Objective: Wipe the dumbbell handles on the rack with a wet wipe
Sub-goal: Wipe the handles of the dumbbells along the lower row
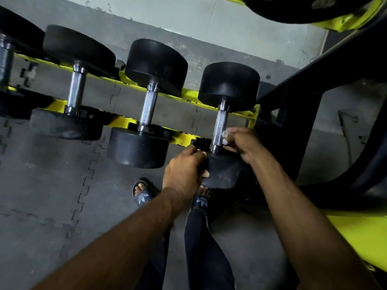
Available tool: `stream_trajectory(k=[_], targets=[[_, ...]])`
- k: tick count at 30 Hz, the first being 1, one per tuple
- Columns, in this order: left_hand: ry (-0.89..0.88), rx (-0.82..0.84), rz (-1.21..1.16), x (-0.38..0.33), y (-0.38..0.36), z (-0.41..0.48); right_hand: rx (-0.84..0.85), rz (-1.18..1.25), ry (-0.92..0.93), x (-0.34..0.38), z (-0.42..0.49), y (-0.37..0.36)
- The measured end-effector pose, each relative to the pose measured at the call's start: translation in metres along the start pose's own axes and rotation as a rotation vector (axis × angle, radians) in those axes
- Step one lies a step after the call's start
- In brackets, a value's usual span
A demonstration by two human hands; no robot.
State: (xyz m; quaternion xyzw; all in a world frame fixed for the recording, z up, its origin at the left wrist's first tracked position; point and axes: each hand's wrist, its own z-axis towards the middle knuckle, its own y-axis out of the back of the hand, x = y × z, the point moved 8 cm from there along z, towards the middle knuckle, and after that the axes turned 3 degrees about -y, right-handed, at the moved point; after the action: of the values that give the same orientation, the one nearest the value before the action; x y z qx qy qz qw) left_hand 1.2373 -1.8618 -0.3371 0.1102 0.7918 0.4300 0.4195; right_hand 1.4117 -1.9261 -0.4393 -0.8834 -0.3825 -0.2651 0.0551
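Note:
Several black round-headed dumbbells lie across a yellow rack (pixel 189 94). On the rightmost dumbbell (pixel 229 85), my right hand (pixel 244 144) pinches a small white wet wipe (pixel 226 137) against the lower right side of its knurled chrome handle (pixel 219 127). My left hand (pixel 185 171) grips the near head (pixel 223 172) of that same dumbbell, thumb on its front face. The middle dumbbell's handle (pixel 147 108) and the left one's handle (pixel 76 90) are bare and untouched.
A black frame post (pixel 303 114) stands just right of the rack end. A yellow bench part (pixel 360 233) is at lower right. Below are my feet in dark slides (pixel 144 193) on grey interlocking floor mats (pixel 52 195). A large black weight (pixel 303 7) hangs at the top right.

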Motion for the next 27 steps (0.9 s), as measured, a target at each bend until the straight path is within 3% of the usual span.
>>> stream_trajectory(k=[7,13,17,21,27], targets=[[0.05,0.014,-0.055,0.002,0.003,-0.001,-0.101,-0.385,0.175,0.01,-0.032,0.006],[0.218,0.07,-0.337,0.006,0.012,-0.007,-0.042,0.032,0.13,0.008,-0.089,0.012],[0.269,-0.081,-0.537,-0.017,0.062,-0.035,0.112,0.239,0.088,0.023,-0.162,0.007],[0.305,-0.156,-0.753,-0.04,0.119,-0.077,0.28,0.328,0.059,0.043,-0.238,-0.009],[0.187,-0.195,-0.946,-0.077,0.2,-0.145,0.461,0.319,0.01,0.064,-0.339,-0.058]])
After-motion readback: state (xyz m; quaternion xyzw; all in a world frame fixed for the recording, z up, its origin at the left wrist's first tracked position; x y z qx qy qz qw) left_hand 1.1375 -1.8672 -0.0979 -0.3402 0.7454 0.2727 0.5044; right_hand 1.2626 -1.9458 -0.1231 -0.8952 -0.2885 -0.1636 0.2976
